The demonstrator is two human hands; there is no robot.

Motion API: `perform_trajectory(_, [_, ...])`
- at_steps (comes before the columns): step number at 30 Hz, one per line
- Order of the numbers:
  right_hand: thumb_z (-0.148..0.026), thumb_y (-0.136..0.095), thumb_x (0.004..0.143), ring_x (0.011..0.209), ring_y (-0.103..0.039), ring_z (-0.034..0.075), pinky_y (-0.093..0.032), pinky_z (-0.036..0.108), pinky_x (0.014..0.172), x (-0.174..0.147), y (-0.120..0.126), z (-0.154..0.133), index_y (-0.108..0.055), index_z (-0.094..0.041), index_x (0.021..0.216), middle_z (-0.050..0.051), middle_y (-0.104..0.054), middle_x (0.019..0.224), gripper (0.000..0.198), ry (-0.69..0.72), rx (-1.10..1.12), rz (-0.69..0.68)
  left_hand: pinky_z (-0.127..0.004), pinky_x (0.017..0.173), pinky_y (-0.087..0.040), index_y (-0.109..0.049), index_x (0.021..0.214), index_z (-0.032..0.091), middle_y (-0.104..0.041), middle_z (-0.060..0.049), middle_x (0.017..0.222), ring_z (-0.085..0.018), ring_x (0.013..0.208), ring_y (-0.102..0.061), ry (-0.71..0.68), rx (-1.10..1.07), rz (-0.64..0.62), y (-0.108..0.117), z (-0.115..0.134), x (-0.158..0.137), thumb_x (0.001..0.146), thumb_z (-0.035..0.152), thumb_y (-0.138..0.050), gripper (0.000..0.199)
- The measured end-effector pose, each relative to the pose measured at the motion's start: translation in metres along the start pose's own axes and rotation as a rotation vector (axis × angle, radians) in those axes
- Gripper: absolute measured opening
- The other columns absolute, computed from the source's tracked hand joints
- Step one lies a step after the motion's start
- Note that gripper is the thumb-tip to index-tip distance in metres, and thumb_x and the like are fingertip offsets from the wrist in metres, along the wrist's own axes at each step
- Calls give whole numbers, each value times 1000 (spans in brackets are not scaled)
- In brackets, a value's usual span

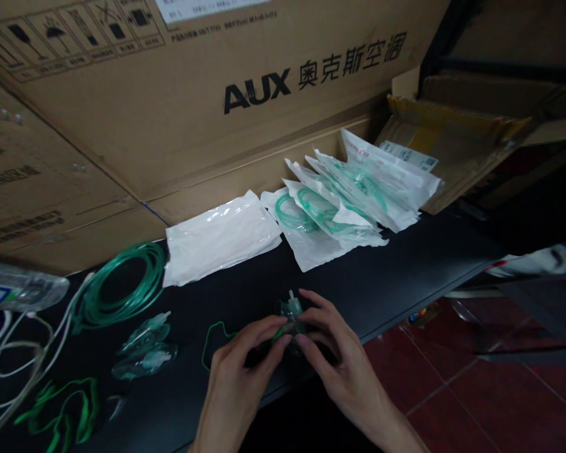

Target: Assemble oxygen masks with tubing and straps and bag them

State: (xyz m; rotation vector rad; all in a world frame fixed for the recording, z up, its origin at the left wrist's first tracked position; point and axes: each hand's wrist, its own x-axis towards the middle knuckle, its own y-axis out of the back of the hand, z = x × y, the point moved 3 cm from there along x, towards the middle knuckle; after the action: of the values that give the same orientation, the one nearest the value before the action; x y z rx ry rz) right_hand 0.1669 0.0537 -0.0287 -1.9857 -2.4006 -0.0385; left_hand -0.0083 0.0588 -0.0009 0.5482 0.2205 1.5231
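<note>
Near the front edge of the dark table, a small clear-green oxygen mask [290, 306] with a pale nozzle pointing up is between my hands. My right hand [332, 343] grips it from the right side with curled fingers. My left hand [245, 358] pinches a green elastic strap [279, 333] against the mask's left side. A loop of that strap trails over the table to the left. Fingers hide the mask's lower part. Further left lie two more clear-green masks [146, 346] and a bunch of loose green straps [73, 409].
Coiled green tubing [122, 283], white cables [42, 352] and a plastic bottle [23, 286] lie at the left. White packets [221, 236] and several tubing-filled pouches [321, 214] rest against a large cardboard box [193, 132]. An open carton [453, 138] stands back right, above red floor tiles [434, 371].
</note>
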Motion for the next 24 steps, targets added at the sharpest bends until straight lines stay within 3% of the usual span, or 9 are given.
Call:
perform_trajectory(5, [-21, -63, 100, 124, -65, 23, -54, 40, 104, 5, 5, -5, -69, -35, 120, 5, -52, 153, 25, 107, -143, 22, -22, 81, -65, -74, 110, 30, -83, 4, 101, -15, 83, -81, -117, 102, 35, 1, 3, -3, 89, 19, -77, 24])
perform_trajectory(8, [-22, -64, 100, 124, -66, 25, -49, 45, 111, 9, 4, -7, -75, -33, 113, 6, -56, 149, 20, 98, -122, -4, -25, 78, -66, -73, 112, 28, -83, 1, 101, -16, 81, -81, -172, 141, 28, 1, 7, -4, 90, 17, -74, 24])
perform_trajectory(13, [-19, -64, 99, 132, -61, 27, -50, 43, 109, 13, 2, -6, -76, -30, 100, 7, -65, 139, 16, 80, -93, 23, -23, 78, -65, -71, 112, 27, -82, 1, 100, -15, 82, -80, -222, 149, -7, 0, 9, -3, 90, 13, -74, 26])
perform_trajectory(19, [-12, -60, 99, 120, -69, 24, -56, 37, 101, 14, 0, -6, -73, -28, 97, 7, -62, 142, 20, 132, -144, 74, -22, 76, -61, -67, 116, 27, -79, 2, 99, -13, 81, -76, -258, 195, -30, -4, 12, -1, 88, 6, -70, 35])
perform_trajectory(24, [-9, -51, 100, 131, -64, 25, -56, 38, 104, 12, -5, -8, -67, -27, 102, 9, -59, 146, 24, 167, -263, 66, -30, 77, -56, -66, 109, 25, -75, 1, 93, -16, 84, -72, -228, 288, -23, -8, 13, 2, 85, 4, -64, 32])
